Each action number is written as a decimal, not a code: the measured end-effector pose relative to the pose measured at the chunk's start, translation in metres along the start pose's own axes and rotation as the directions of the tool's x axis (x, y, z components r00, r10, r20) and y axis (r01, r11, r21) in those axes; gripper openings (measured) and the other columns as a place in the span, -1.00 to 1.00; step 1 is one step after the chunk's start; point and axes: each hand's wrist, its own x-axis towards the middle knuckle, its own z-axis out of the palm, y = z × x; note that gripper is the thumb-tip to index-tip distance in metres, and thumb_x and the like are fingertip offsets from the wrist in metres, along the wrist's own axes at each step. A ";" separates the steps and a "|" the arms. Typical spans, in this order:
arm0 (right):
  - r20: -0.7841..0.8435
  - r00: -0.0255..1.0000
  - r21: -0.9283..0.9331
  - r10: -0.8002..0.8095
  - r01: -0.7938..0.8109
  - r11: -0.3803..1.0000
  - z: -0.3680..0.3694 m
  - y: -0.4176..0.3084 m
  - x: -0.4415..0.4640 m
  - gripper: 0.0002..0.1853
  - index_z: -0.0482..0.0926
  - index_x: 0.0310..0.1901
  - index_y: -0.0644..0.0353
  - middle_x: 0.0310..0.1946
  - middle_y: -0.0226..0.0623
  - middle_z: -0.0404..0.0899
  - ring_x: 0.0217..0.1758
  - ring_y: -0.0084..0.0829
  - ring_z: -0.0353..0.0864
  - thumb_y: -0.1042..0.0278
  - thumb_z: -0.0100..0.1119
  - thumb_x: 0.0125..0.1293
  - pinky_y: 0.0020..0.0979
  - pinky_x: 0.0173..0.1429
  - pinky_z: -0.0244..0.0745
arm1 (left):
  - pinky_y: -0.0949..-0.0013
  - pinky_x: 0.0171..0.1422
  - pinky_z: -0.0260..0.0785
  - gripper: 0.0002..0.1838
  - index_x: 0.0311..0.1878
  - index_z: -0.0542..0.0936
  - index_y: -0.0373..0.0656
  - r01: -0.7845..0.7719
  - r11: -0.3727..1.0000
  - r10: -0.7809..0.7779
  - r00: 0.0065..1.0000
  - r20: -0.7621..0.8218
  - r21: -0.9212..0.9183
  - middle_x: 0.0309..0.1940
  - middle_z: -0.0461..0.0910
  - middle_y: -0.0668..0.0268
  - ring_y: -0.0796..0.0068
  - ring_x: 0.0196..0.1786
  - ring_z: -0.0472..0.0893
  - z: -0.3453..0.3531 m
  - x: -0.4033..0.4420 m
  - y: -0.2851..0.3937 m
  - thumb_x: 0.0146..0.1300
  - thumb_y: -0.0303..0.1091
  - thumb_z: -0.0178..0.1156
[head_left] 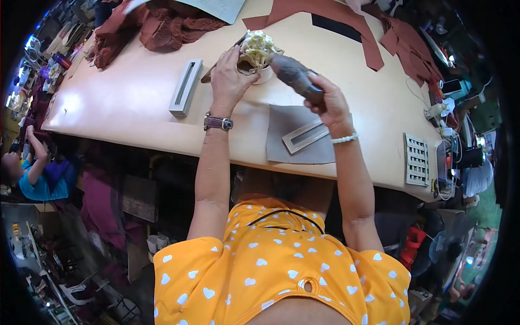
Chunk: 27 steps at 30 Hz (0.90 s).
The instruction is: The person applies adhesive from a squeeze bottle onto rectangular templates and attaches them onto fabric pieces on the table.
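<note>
My left hand (228,76), with a watch at the wrist, is closed at the side of a pot (264,75) topped by a lumpy cream-yellow mass (259,47). My right hand (329,100) grips a thick dark cylindrical tool (295,76), whose rounded end points at the lumpy mass. Below the right hand lies a grey-brown sheet (279,116) bearing a pale metal frame with a long slot (306,135). Another slotted metal block (186,88) rests to the left of my left hand.
Rust-red cloth (168,30) is heaped at the table's back left, and cut red pieces (374,51) lie at the back right. A slotted metal plate (416,160) sits near the right edge. A person (40,168) is at the far left.
</note>
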 end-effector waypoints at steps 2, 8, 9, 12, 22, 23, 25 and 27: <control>-0.091 0.996 -0.024 -0.019 0.017 1.000 -0.016 -0.005 -0.001 -0.68 0.53 -0.10 0.20 -0.53 -0.39 0.51 -0.72 -0.56 0.45 0.15 0.13 0.23 -0.64 -0.76 0.18 | 0.23 0.14 0.35 -0.15 0.17 0.39 -0.33 0.039 0.999 -0.039 0.999 0.022 -0.005 0.01 0.50 0.11 0.21 0.07 0.50 0.000 -0.001 0.000 -0.24 -0.18 0.49; -0.041 0.963 -0.020 -0.268 0.267 0.963 -0.049 -0.020 -0.043 -0.65 0.47 -0.01 0.27 -0.42 -0.35 0.53 -0.63 -0.56 0.48 0.21 0.06 0.28 -0.64 -0.63 0.26 | 0.07 0.26 0.21 -0.05 0.26 0.30 -0.25 0.091 0.996 -0.090 0.990 0.107 -0.008 0.18 0.40 0.12 0.16 0.28 0.34 0.003 -0.003 -0.003 -0.25 -0.09 0.48; -0.010 0.956 0.009 -0.292 0.292 0.956 -0.051 -0.018 -0.049 -0.61 0.43 0.07 0.26 -0.37 -0.34 0.55 -0.59 -0.56 0.51 0.22 0.05 0.29 -0.64 -0.57 0.29 | 0.06 0.28 0.19 -0.01 0.29 0.25 -0.26 0.074 0.996 -0.078 0.991 0.105 0.043 0.22 0.36 0.10 0.13 0.31 0.30 0.007 -0.005 -0.007 -0.23 -0.09 0.48; -0.006 0.947 0.065 -0.320 0.320 0.945 -0.054 -0.008 -0.066 -0.56 0.39 0.14 0.26 -0.31 -0.32 0.57 -0.58 -0.55 0.53 0.22 0.04 0.29 -0.64 -0.55 0.31 | 0.03 0.34 0.11 0.08 0.36 0.10 -0.30 0.089 0.995 -0.091 0.993 0.079 0.033 0.31 0.22 0.02 0.02 0.38 0.18 0.006 -0.011 -0.004 -0.18 -0.07 0.46; -0.040 0.838 -0.288 -0.544 0.511 0.810 -0.031 0.003 -0.081 -0.47 0.37 0.18 0.35 -0.12 -0.24 0.56 -0.24 -0.43 0.61 0.39 0.23 0.19 -0.48 -0.19 0.55 | 0.14 0.40 0.07 0.05 0.35 0.07 -0.44 0.056 0.997 -0.053 0.997 0.047 -0.054 0.28 0.22 -0.14 -0.02 0.35 0.22 -0.022 -0.027 0.019 -0.09 -0.12 0.44; 0.011 0.757 -0.519 -0.654 0.563 0.643 -0.023 0.005 -0.074 -0.47 0.41 0.13 0.36 -0.11 -0.19 0.56 -0.16 -0.28 0.61 0.40 0.30 0.11 -0.39 -0.07 0.53 | 0.17 0.40 0.08 0.03 0.35 0.08 -0.45 0.089 0.994 -0.085 0.995 0.058 -0.067 0.28 0.22 -0.15 0.00 0.34 0.24 -0.022 -0.021 0.018 -0.07 -0.11 0.43; 0.118 0.581 -0.743 -0.805 0.589 0.317 0.000 0.004 -0.062 -0.47 0.44 0.10 0.34 -0.14 -0.15 0.56 -0.17 -0.18 0.60 0.40 0.31 0.07 -0.36 -0.04 0.51 | 0.18 0.38 0.12 -0.04 0.31 0.16 -0.45 0.070 0.998 -0.069 0.995 0.065 -0.005 0.23 0.30 -0.14 -0.01 0.31 0.29 -0.014 -0.019 0.008 -0.04 -0.10 0.41; 0.275 0.369 -0.831 -0.888 0.556 -0.026 0.018 0.010 -0.039 -0.45 0.46 0.08 0.26 -0.17 -0.12 0.51 -0.20 -0.11 0.55 0.44 0.31 -0.03 -0.31 -0.07 0.50 | 0.17 0.34 0.18 -0.19 0.22 0.33 -0.43 -0.009 0.999 0.007 0.999 0.034 0.050 0.15 0.40 -0.10 -0.02 0.25 0.35 -0.005 -0.020 -0.003 -0.01 -0.10 0.38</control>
